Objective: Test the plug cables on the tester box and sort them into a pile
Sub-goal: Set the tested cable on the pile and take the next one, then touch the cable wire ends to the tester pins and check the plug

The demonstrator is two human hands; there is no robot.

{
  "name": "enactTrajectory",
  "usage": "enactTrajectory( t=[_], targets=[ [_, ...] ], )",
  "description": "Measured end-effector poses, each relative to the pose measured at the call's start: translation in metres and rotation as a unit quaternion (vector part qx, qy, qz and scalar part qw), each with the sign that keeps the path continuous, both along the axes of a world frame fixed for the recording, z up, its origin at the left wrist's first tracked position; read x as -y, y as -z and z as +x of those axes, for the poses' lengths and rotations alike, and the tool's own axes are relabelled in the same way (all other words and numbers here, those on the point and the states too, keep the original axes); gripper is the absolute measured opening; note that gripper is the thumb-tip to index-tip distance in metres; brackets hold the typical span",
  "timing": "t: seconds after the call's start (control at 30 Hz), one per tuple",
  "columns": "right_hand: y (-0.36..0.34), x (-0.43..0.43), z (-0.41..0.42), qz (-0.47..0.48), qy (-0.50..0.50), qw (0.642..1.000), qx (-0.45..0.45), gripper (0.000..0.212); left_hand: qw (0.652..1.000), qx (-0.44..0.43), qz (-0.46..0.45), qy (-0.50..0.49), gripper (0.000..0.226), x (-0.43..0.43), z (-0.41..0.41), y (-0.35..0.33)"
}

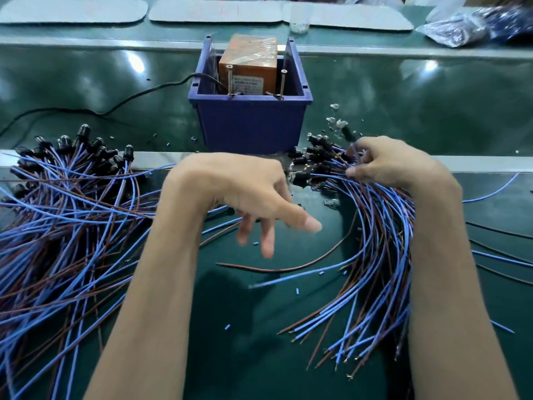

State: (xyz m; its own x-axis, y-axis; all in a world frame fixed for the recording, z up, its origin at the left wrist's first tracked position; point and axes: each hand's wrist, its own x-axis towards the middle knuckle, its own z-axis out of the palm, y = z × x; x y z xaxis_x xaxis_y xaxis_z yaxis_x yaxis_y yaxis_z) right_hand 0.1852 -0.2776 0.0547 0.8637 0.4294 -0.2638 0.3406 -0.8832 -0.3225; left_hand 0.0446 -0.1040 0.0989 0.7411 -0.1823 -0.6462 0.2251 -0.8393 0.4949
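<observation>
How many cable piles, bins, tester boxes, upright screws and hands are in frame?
Cable piles: 2, left pile and right pile
Bin: 1
Tester box: 1
Screws: 2
Hands: 2, left hand and right hand
Total: 8
Single cables: too many to count.

Factory assembly bench. At centre, a blue bin (pixel 251 122) holds an orange box (pixel 248 64) on a glossy green bench top (pixel 86 82) crossed by metal rails (pixel 476 164). Left of the bin sprawls a heap of wires (pixel 66 226), blue and brown with black plugs; right of it, a smaller heap (pixel 380 241). Behind the bin lie grey mats (pixel 213 11) and bags of parts (pixel 461 27). Cut scraps (pixel 227 327) litter the surface in front.
</observation>
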Motion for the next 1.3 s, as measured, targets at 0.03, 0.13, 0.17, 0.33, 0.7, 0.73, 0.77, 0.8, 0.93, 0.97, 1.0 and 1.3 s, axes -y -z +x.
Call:
enactTrajectory(
  t=[0.03, 0.13, 0.17, 0.33, 0.7, 0.73, 0.77, 0.8, 0.93, 0.97, 1.0, 1.3],
  targets=[
    [0.001, -0.002, -0.001, 0.004, 0.001, 1.000, 0.005, 0.028, 1.000, 0.006, 0.021, -0.013, 0.043, -0.002, 0.003, 0.005],
    [0.004, -0.004, -0.002, 0.042, 0.018, 0.999, 0.012, 0.013, 0.996, 0.051, 0.077, -0.010, 0.035, -0.004, 0.012, 0.019],
    [0.004, -0.003, -0.002, 0.054, 0.023, 0.998, 0.014, 0.010, 0.994, 0.059, 0.088, -0.001, 0.034, -0.001, 0.015, 0.024],
    [0.005, -0.002, -0.001, 0.109, 0.043, 0.993, 0.007, 0.015, 0.999, 0.000, 0.014, 0.039, 0.024, 0.039, 0.027, 0.047],
    [0.005, -0.001, 0.001, 0.112, 0.073, 0.991, 0.021, 0.021, 0.972, 0.187, 0.142, 0.031, 0.019, 0.034, 0.030, 0.045],
    [0.004, -0.001, 0.002, 0.118, 0.074, 0.990, 0.024, 0.022, 0.960, 0.215, 0.181, -0.019, 0.020, 0.024, 0.029, 0.045],
    [0.003, -0.001, 0.002, 0.124, 0.071, 0.989, 0.024, 0.023, 0.951, 0.222, 0.206, -0.066, 0.025, 0.014, 0.029, 0.046],
    [0.002, -0.002, 0.001, 0.128, 0.064, 0.989, 0.022, 0.023, 0.947, 0.207, 0.226, -0.100, 0.031, 0.006, 0.028, 0.047],
    [-0.001, -0.007, -0.004, 0.125, 0.000, 0.992, 0.003, 0.023, 0.954, 0.102, 0.245, -0.139, 0.039, -0.011, 0.024, 0.053],
    [-0.001, -0.008, -0.006, 0.123, -0.023, 0.992, -0.005, 0.024, 0.956, 0.101, 0.240, -0.138, 0.035, -0.012, 0.024, 0.054],
    [-0.001, -0.010, -0.008, 0.123, -0.045, 0.991, -0.014, 0.023, 0.956, 0.112, 0.236, -0.137, 0.028, -0.011, 0.024, 0.054],
    [0.002, -0.041, -0.022, 0.325, -0.091, 0.937, -0.084, 0.031, 0.872, 0.379, 0.040, -0.308, 0.016, -0.004, 0.031, 0.040]
  ],
)
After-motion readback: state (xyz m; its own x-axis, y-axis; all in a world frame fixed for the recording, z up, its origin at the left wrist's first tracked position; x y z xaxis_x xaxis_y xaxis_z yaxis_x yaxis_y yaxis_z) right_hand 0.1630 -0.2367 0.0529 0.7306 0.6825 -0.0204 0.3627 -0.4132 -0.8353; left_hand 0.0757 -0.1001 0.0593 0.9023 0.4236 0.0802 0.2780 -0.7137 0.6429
